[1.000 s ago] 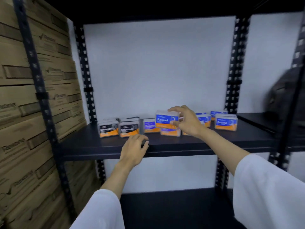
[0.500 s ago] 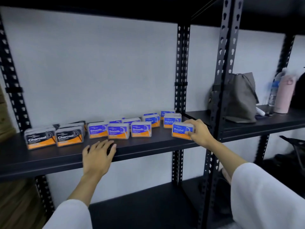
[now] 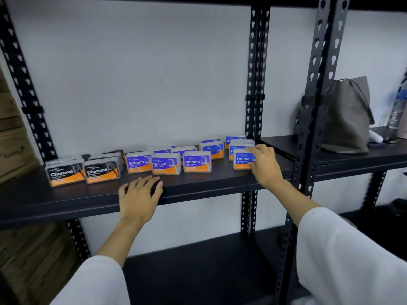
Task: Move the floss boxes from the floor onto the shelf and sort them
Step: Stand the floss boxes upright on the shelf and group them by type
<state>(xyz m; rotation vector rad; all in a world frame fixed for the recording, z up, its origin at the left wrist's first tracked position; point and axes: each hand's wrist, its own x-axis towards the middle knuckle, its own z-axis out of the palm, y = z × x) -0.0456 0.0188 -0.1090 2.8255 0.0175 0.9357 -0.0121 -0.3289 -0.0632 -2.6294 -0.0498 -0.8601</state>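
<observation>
Black metal shelf (image 3: 198,190), middle level, with perforated uprights; white wall behind.

Surroundings: grey tote bag (image 3: 350,119) on the adjoining shelf to the right, partly behind a front upright (image 3: 317,89). Beside it a clear water bottle (image 3: 398,106), blurred and cut by the frame edge, and a small white object (image 3: 375,136) that cannot be identified. Brown cardboard cartons (image 3: 13,133) at far left, printing illegible. Lower shelf level (image 3: 193,260) dark, bare where seen.

Floss boxes, all on the shelf in a row, orange band at base:
- Two "Charcoal" boxes (image 3: 65,172), black labels, leftmost; further black boxes behind, mostly hidden.
- Three "Smooth" boxes (image 3: 166,165), blue labels, centre front; more blue boxes behind, labels covered.
- "Round" boxes, right end: front "Round" box (image 3: 242,159), sub-line reads "Dental Flosser"; those behind show only part of the word. Smaller print unreadable.

Hands, white sleeves:
- Right hand (image 3: 265,166) grasps the front "Round" box at its right end, thumb on the top edge, fingers curled round the side; the box sits on the shelf.
- Left hand (image 3: 139,194) lies flat on the shelf's front edge, fingers loosely spread, holding nothing, just in front of the "Smooth" boxes.
</observation>
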